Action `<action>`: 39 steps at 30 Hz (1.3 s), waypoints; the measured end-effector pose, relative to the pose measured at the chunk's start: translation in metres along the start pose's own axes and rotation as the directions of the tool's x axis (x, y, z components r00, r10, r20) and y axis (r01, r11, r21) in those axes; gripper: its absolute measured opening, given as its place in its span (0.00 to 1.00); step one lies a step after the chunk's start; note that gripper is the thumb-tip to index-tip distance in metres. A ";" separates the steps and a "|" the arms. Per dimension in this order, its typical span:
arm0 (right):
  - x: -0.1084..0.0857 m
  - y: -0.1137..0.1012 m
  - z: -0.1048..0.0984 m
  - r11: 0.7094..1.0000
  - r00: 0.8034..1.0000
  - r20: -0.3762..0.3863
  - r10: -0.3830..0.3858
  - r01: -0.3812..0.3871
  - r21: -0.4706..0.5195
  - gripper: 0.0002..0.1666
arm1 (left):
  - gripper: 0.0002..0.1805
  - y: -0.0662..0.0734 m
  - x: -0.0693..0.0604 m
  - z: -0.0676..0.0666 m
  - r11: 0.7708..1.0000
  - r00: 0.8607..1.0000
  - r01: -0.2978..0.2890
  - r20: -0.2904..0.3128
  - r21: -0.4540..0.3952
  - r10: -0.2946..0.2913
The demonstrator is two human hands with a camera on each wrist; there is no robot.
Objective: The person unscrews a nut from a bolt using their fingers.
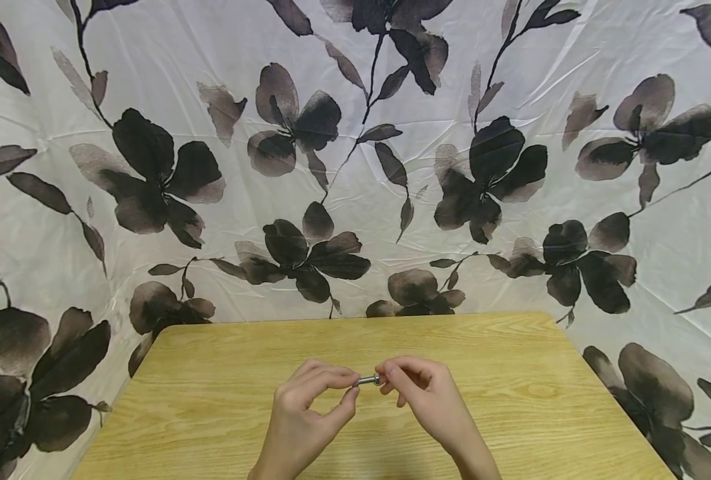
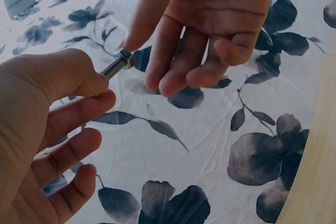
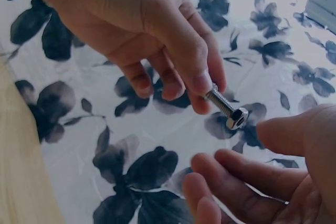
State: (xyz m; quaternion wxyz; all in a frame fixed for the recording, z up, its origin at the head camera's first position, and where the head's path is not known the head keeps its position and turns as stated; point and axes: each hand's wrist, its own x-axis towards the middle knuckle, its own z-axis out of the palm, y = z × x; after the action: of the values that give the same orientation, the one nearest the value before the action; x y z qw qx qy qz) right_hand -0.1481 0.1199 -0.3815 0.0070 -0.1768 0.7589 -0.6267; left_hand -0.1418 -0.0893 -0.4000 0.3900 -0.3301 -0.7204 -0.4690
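Observation:
A short metal bolt (image 1: 365, 381) is held almost level between the two hands, above the table. The thumb and index finger of my left hand (image 1: 309, 407) pinch its left end, and the threaded shank (image 3: 223, 103) shows in the right wrist view. On its right end sits a hex nut (image 3: 237, 118). My right hand (image 1: 427, 393) is beside that end, its thumb and fingers spread around the nut. In the right wrist view a small gap separates the right thumb (image 3: 281, 134) from the nut. Left fingertips cover the bolt's far end.
Below the hands is a light wooden table (image 1: 229, 353) with rounded back corners. White cloth (image 1: 391, 200) with dark flowers hangs behind it and along both sides.

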 end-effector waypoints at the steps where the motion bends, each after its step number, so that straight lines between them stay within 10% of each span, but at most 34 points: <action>1: 0.000 0.000 0.000 1.000 1.000 0.001 0.026 -0.026 -0.010 0.17 | 0.18 0.000 0.000 0.000 1.000 1.000 -0.002 -0.001 -0.002 0.002; 14: 0.000 0.004 -0.002 1.000 0.989 0.146 0.002 -0.005 0.017 0.18 | 0.18 0.000 -0.001 0.000 1.000 1.000 0.005 0.016 -0.007 -0.005; 39: -0.003 0.006 -0.001 0.954 0.952 0.120 -0.281 0.263 0.145 0.11 | 0.13 -0.001 -0.002 -0.001 1.000 1.000 0.018 0.001 0.004 -0.018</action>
State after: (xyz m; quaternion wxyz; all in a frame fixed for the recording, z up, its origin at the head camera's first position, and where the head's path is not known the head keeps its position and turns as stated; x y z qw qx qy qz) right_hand -0.1473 0.1224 -0.3875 -0.0155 -0.3223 0.6833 -0.6549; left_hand -0.1412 -0.0906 -0.4015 0.3859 -0.3230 -0.7245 -0.4711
